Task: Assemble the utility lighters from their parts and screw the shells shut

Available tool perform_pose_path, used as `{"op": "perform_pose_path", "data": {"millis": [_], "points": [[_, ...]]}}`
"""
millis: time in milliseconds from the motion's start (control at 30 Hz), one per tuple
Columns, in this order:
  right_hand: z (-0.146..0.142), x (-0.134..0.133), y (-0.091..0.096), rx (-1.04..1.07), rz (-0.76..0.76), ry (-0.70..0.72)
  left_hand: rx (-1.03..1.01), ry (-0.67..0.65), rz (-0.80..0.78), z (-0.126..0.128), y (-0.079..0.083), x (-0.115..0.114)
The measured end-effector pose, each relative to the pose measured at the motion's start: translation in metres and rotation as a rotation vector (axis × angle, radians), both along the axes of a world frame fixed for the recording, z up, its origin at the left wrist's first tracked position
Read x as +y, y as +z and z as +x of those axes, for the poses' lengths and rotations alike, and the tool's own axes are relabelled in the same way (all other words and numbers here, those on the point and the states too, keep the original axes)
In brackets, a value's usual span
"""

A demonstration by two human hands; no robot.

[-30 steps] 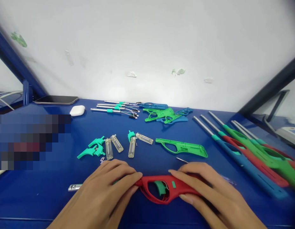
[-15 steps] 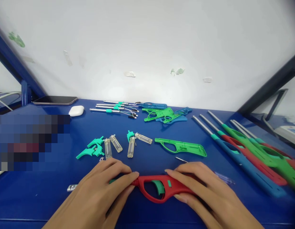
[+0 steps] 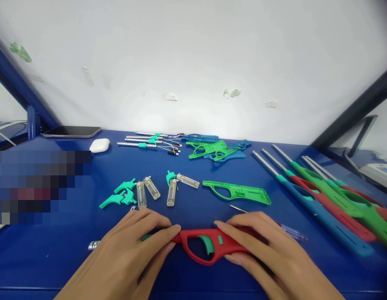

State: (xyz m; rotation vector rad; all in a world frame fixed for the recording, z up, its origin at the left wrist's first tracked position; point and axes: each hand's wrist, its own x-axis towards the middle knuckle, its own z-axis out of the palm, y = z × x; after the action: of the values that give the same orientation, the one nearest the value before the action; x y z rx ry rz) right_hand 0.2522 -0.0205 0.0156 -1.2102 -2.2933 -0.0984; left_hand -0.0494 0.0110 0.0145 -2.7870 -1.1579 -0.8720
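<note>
A red utility lighter [image 3: 208,246] with a green trigger lies level between my two hands, close to the table's front edge. My left hand [image 3: 131,246] pinches it where the red body meets the nozzle and covers most of the tube, whose metal tip pokes out on the left. Around the handle end, my right hand [image 3: 271,250] is closed with thumb below and fingers above. Just beyond sit a green half shell [image 3: 237,192], several clear fuel tanks [image 3: 171,193] and loose green triggers [image 3: 121,193]. A screwdriver [image 3: 293,232] is partly hidden behind my right hand.
Finished-looking lighters [image 3: 324,208] lie in a row on the right. At the back are metal nozzles with wires [image 3: 149,141] and a pile of green and blue shells [image 3: 218,150]. A phone [image 3: 71,131] and a white earphone case [image 3: 99,145] rest at back left.
Both hands keep their hold on the red lighter, which has shifted only very slightly left. The other parts lie as before.
</note>
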Motion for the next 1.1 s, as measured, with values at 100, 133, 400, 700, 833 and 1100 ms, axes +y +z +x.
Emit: {"op": "perform_pose_path", "data": {"millis": [100,133,400,700,833,1100], "points": [[-0.001,0.001,0.001,0.007,-0.002,0.006,0.006,0.001,0.012,-0.001,0.0,-0.001],[-0.001,0.001,0.001,0.014,-0.008,0.01,0.003,0.004,0.022,-0.001,0.0,-0.001],[0.0,0.0,0.003,0.013,-0.11,0.029,-0.023,-0.037,-0.002,0.007,0.005,0.002],[-0.002,0.002,0.004,-0.051,-0.044,0.013,-0.026,-0.025,0.048,0.01,0.005,-0.001],[0.0,0.002,0.001,-0.029,0.069,0.016,-0.005,-0.003,0.041,0.007,0.005,0.0],[0.003,0.006,-0.009,0.051,0.105,0.065,0.218,0.173,0.033,-0.042,-0.005,-0.008]]}}
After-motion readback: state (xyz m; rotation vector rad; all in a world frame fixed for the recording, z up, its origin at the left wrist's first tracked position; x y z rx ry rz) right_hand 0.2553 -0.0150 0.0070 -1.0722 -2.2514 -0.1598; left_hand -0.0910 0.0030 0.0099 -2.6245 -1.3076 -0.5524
